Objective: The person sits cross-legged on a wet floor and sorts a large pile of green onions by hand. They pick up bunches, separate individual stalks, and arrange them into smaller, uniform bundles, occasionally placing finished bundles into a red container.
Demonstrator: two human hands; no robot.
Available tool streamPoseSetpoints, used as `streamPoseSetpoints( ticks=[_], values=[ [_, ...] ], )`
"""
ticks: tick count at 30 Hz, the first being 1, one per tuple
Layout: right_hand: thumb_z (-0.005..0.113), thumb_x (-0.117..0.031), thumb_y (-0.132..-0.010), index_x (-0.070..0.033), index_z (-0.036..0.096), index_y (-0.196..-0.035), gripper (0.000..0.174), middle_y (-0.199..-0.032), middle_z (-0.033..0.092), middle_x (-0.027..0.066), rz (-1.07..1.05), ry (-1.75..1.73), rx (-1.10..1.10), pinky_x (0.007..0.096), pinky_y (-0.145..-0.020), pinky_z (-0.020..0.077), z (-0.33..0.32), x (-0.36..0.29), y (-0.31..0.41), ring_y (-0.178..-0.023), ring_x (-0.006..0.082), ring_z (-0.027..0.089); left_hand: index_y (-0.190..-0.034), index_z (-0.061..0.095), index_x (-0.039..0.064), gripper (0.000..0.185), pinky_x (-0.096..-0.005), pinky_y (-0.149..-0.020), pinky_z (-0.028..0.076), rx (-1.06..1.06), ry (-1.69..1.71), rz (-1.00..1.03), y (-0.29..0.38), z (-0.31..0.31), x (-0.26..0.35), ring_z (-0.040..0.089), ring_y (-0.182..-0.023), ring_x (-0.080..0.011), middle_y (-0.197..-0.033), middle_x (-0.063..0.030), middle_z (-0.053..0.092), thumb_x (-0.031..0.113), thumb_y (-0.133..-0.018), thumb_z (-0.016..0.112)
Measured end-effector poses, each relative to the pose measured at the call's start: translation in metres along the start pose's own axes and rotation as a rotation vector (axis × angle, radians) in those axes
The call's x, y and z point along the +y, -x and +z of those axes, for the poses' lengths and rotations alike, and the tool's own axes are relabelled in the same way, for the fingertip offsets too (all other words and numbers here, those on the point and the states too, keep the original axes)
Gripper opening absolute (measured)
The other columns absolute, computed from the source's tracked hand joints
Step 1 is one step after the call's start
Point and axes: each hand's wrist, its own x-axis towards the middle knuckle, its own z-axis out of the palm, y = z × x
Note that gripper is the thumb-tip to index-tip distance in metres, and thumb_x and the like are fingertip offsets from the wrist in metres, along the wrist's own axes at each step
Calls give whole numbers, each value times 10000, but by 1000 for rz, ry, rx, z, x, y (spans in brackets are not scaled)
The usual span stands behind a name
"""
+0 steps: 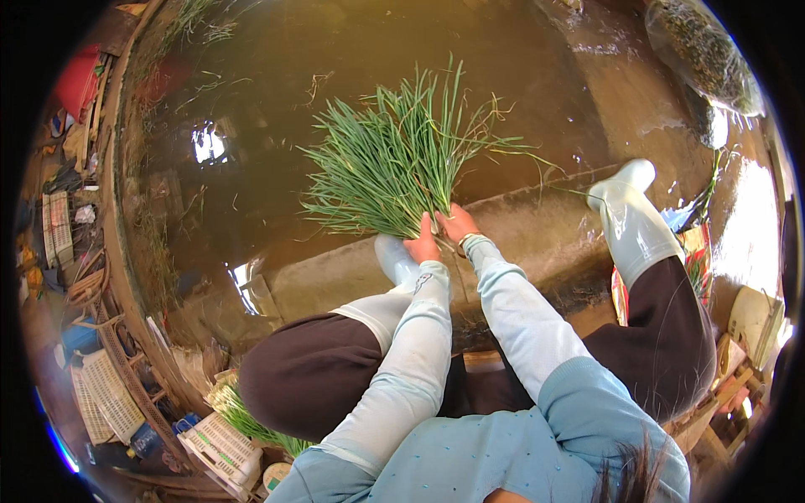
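Observation:
A large bunch of long green leaves (383,163), like chives or thin scallions, fans out away from me over murky brown water (264,126). My left hand (424,242) is closed around the pale stem ends from the left, thumb up. From the other side my right hand (458,224), with a bracelet at the wrist, grips the same stem ends. Several yellowed, dry blades stick out at the bunch's right side. The stem ends are partly hidden by my fingers.
A concrete ledge (339,270) runs along the water before me. My white rubber boots (629,210) rest by it. More bundled greens (251,409) and a plastic crate (220,453) stand at lower left. A stuffed clear plastic bag (704,56) lies at upper right.

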Motion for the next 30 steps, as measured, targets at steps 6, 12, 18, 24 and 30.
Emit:
streamPoseSetpoints(
  ticks=[6, 12, 18, 24, 30],
  values=[
    [605, -231, -944, -62, 585, -988, 176, -704, 582, 2, 114, -428, -273, 275, -492, 429, -26, -16, 14, -550, 86, 518, -1027, 634, 44, 289, -349, -648, 523, -580, 339, -337, -3, -19, 9, 627, -704, -205, -849, -66, 660, 299, -901, 688],
    [605, -244, -932, -68, 572, -911, 180, -650, 581, 10, 170, -365, -322, 279, -450, 420, -52, -31, 24, -503, 100, 532, -1010, 644, 53, 231, -356, -631, 534, -779, 392, -458, 3, -20, 8, 630, -682, -210, -825, -53, 666, 269, -928, 654],
    [627, -261, -867, -14, 624, -991, 276, -788, 673, 137, 32, -88, -135, 383, -655, 508, -74, -46, 44, -678, 262, 643, -982, 653, 80, 188, -318, -599, 550, -777, 533, -687, 0, -23, -2, 640, -695, -183, -884, -46, 694, 209, -868, 728],
    [570, -314, -819, 3, 632, -886, 330, -807, 681, 205, -192, 345, 97, 483, -784, 495, -141, -88, 57, -829, 420, 640, -959, 659, 113, 147, -312, -588, 541, -855, 400, -719, 11, -32, -9, 629, -690, -168, -859, -19, 682, 229, -882, 705],
    [580, -196, -930, -3, 611, -962, 199, -664, 677, 87, -247, -81, 200, 292, -537, 476, -234, -181, 96, -586, 134, 624, -948, 672, 102, 147, -287, -588, 508, -1033, 228, -610, 66, -14, -8, 606, -677, -143, -818, -5, 663, 229, -878, 693]
  ],
)
